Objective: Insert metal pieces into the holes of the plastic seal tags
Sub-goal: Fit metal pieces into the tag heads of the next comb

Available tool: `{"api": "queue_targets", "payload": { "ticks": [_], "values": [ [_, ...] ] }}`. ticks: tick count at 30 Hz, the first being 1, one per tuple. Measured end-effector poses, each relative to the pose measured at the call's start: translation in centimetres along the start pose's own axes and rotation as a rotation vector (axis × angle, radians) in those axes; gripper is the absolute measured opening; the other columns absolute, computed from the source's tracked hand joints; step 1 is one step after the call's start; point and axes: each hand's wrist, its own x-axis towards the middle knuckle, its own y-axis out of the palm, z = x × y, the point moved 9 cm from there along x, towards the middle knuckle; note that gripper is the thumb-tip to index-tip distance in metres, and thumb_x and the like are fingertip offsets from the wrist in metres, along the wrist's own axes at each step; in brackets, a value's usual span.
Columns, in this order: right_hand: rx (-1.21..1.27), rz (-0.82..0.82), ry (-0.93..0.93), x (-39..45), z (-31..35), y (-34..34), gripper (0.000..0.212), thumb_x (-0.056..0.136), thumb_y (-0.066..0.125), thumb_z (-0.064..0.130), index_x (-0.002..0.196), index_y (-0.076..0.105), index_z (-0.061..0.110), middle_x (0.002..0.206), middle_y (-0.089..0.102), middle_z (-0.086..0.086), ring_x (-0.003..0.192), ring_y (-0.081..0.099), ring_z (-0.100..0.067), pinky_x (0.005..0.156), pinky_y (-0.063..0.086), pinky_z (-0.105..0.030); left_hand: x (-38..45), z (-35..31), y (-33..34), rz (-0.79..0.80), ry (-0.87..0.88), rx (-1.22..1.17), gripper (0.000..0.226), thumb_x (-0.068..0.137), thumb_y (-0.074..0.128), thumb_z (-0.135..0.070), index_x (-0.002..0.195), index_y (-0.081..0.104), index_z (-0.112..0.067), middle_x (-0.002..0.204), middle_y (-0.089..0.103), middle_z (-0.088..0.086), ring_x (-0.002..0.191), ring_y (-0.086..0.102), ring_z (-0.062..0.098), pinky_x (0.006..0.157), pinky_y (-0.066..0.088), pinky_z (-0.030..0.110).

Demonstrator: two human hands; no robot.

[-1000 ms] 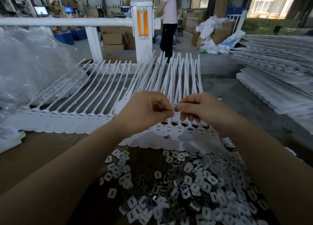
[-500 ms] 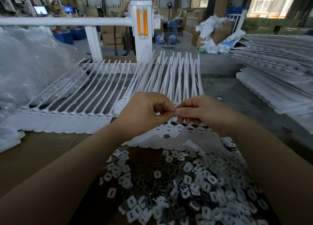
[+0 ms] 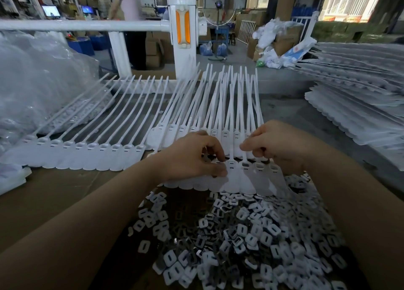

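Left grip: the left hand (image 3: 192, 158) rests on the near strip of seal tags (image 3: 238, 176), fingers curled narrow, thumb and forefinger meeting at a tag head; a small dark metal piece (image 3: 206, 157) seems pinched there, though it is too small to be sure.
Right grip: the right hand (image 3: 273, 143) hovers just beside the left, fingers curled down with their tips on the tag stems; I cannot tell whether it holds a piece.
Key relation: the open hole (image 3: 246, 164) of the next tag lies just to the right of the left fingertips and just below the right fingertips, between the two hands; both are about equally near.
Long axis: each tag runs away from the person, flat head near, thin tail pointing to the far edge of the counter (image 3: 54, 193).
Look of tags: white plastic, joined side by side in a row, scalloped near edge, each head with a rectangular socket and a slot under it.
Supply: a loose heap of metal pieces (image 3: 240, 241), grey and shiny squares with a slot, lies near, between the forearms.
Other tags: a second strip (image 3: 87, 156) lies to the left; stacked strips (image 3: 354, 106) lie well apart to the right.
Judgement: the step in hand is seating one piece; many sockets look unfilled.
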Motion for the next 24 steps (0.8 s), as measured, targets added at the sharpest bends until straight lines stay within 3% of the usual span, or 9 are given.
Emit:
{"api": "queue_targets", "payload": {
  "ticks": [3,10,15,18,24],
  "values": [
    [-0.056,0.029,0.059,-0.31,-0.27,0.14,0.024,0.08,0.077,0.023,0.076,0.064,0.002,0.055,0.057,-0.003,0.043,0.041,-0.014,0.042,0.033,-0.021,-0.01,0.37,0.05,0.004,-0.024,-0.024,0.021,0.075,0.079,-0.047,0.086,0.062,-0.041,0.099,0.05,-0.01,0.084,0.051,0.002,0.076,0.043,0.02],
    [-0.141,0.052,0.091,-0.72,-0.15,0.59,0.025,0.081,0.076,0.015,0.084,0.069,-0.009,0.057,0.061,-0.01,0.037,0.042,-0.012,0.042,0.034,-0.018,-0.09,0.85,0.21,0.008,-0.047,-0.042,0.022,0.074,0.08,-0.047,0.083,0.061,-0.04,0.101,0.05,-0.01,0.088,0.05,0.004,0.079,0.044,0.023],
    [-0.198,0.072,0.081,-0.91,-0.14,0.66,0.028,0.08,0.077,0.016,0.062,0.064,0.0,0.047,0.057,-0.004,0.037,0.04,-0.013,0.044,0.033,-0.019,-0.04,0.8,0.19,0.0,-0.04,-0.075,0.022,0.073,0.081,-0.045,0.082,0.062,-0.039,0.101,0.051,-0.008,0.085,0.052,0.006,0.079,0.047,0.024],
    [-0.147,0.074,0.088,-0.86,-0.12,0.72,0.025,0.08,0.077,0.017,0.064,0.066,0.001,0.05,0.058,-0.005,0.041,0.041,-0.015,0.047,0.034,-0.022,0.01,0.77,0.18,-0.008,-0.034,-0.077,0.023,0.072,0.082,-0.045,0.081,0.062,-0.038,0.1,0.051,-0.009,0.086,0.054,0.008,0.081,0.049,0.026],
    [-0.2,0.082,0.105,-0.7,-0.51,0.76,0.031,0.08,0.076,0.015,0.058,0.057,0.004,0.04,0.051,-0.001,0.031,0.036,-0.011,0.037,0.027,-0.012,0.06,0.9,0.22,-0.002,-0.033,-0.067,0.022,0.073,0.081,-0.048,0.081,0.062,-0.04,0.1,0.05,-0.011,0.089,0.053,0.007,0.084,0.049,0.029]
  ]
}}
